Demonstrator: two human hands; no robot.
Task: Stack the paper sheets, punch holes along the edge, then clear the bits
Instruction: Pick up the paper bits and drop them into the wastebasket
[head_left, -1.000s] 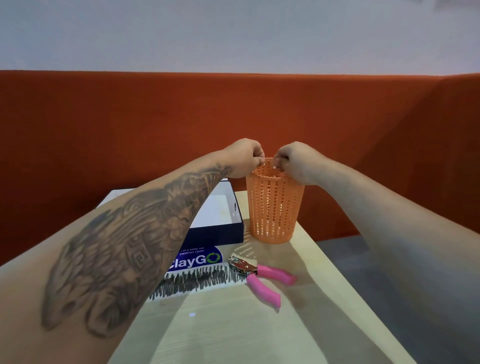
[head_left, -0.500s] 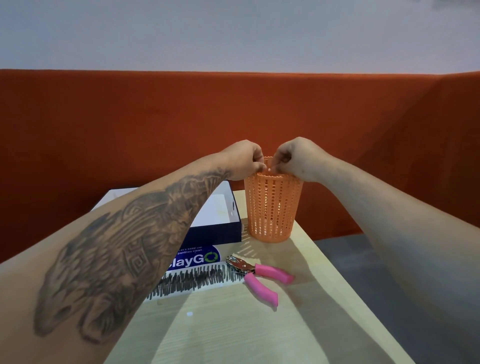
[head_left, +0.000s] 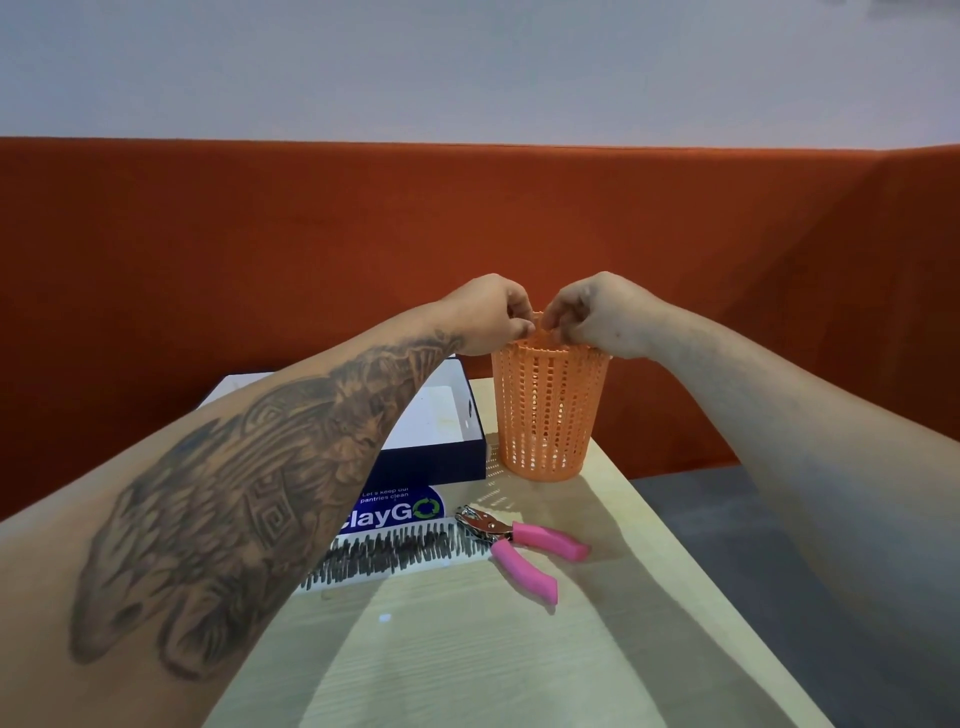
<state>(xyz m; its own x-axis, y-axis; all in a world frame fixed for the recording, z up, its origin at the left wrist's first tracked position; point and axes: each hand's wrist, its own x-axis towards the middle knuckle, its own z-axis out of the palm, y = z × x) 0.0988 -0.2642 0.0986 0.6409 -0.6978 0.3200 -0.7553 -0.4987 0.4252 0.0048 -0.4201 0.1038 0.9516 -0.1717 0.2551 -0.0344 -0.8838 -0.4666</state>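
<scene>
Over basket (head_left: 545, 415); left hand (head_left: 488, 317), right hand (head_left: 597, 317) curled

Head camera looks forward (slightly down) over table (head_left: 467, 654).

Basket (head_left: 545, 415): on the table (head_left: 467, 649), far end, before the bench (head_left: 260, 260).
Box (head_left: 436, 457): just left of the basket.
Sticker (head_left: 395, 512): on the table, before the box.
Punch (head_left: 519, 540): right of the sticker, nearer me than the basket.
My left hand (head_left: 488, 314), right hand (head_left: 597, 314): side by side over the basket's rim.
</scene>
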